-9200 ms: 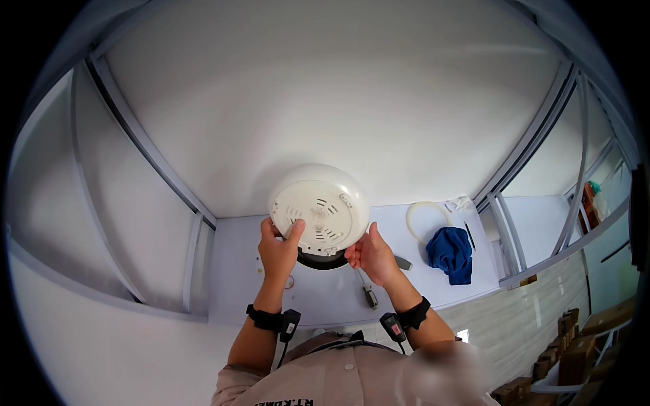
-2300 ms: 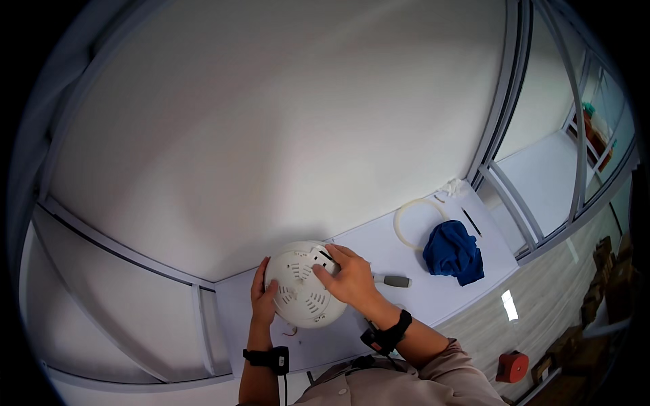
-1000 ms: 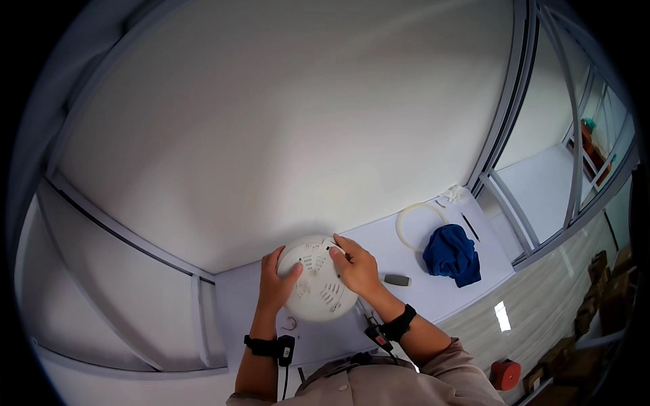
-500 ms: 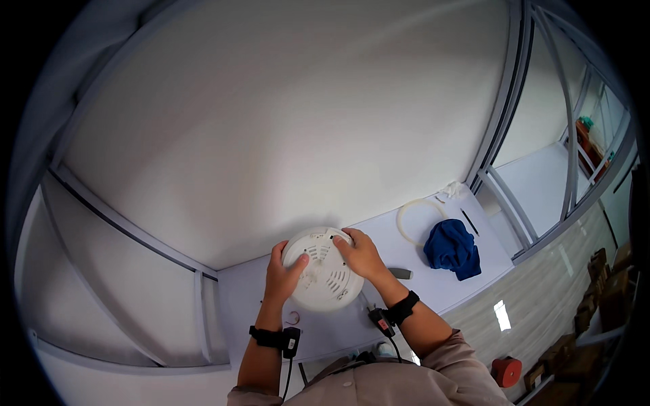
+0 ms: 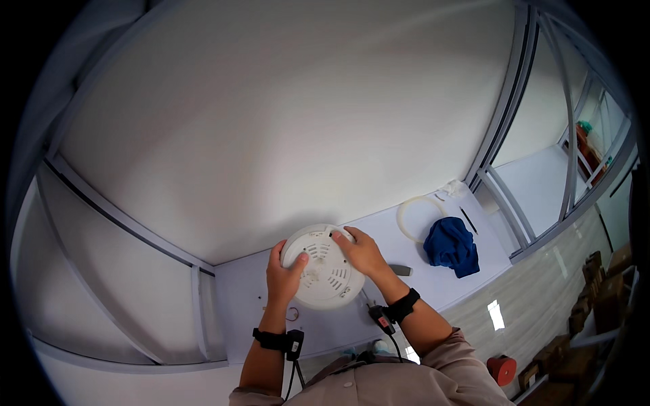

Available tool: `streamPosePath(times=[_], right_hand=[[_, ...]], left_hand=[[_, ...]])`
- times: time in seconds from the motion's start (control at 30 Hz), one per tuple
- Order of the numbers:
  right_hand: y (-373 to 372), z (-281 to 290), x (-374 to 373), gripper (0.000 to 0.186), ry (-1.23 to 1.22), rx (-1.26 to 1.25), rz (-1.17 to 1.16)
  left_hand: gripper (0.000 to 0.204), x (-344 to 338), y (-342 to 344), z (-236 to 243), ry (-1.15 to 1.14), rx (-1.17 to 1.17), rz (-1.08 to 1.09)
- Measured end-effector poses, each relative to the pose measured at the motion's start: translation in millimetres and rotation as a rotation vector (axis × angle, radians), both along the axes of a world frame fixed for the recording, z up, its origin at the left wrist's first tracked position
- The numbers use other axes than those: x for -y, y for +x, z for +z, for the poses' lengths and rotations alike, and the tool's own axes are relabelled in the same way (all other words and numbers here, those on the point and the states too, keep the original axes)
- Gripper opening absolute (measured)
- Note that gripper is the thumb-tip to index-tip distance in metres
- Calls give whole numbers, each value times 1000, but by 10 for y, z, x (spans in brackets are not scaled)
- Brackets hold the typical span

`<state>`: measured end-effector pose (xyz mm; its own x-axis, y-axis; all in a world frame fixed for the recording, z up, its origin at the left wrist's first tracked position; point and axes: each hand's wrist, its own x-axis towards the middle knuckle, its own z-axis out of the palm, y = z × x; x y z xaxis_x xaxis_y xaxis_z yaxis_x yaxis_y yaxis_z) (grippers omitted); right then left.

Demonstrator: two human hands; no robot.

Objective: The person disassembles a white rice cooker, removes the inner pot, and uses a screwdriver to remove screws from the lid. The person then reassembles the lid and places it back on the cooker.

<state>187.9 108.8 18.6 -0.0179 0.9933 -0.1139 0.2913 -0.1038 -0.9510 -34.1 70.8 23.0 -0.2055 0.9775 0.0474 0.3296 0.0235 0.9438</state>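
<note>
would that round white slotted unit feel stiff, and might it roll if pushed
The round white slotted unit is probably stiff: it shows no sag between the left hand and right hand. Its circular outline suggests it might roll if pushed while on edge. Being smooth-looking, it could also be a little slippery.

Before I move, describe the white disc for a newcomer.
Along the white wall runs a pale table. Over it, the left hand and right hand hold the white disc. Unlike the open ring nearby, its face is slotted.
</note>
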Motion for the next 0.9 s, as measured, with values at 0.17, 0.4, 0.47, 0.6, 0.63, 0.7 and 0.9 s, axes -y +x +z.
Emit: streamPosePath(times=[0.17,0.4,0.47,0.6,0.63,0.7,0.9], right_hand=[[110,-391,186,109,-39,51,65],[67,-112,659,124,5,-132,225],[59,-233,728,129,31,-93,239],[42,-173,919,134,177,-18,306],[47,-216,955,134,214,17,326],[88,-325,1016,134,286,85,367],[140,-411,1067,133,403,116,422]], left_hand=[[68,74,-103,-80,45,67,38],[65,332,-204,-181,112,102,130],[66,434,-213,-225,150,144,119],[74,698,-354,-429,242,179,48],[76,765,-374,-490,262,171,35],[81,885,-399,-600,300,156,12],[82,1191,-500,-724,205,236,-118]])
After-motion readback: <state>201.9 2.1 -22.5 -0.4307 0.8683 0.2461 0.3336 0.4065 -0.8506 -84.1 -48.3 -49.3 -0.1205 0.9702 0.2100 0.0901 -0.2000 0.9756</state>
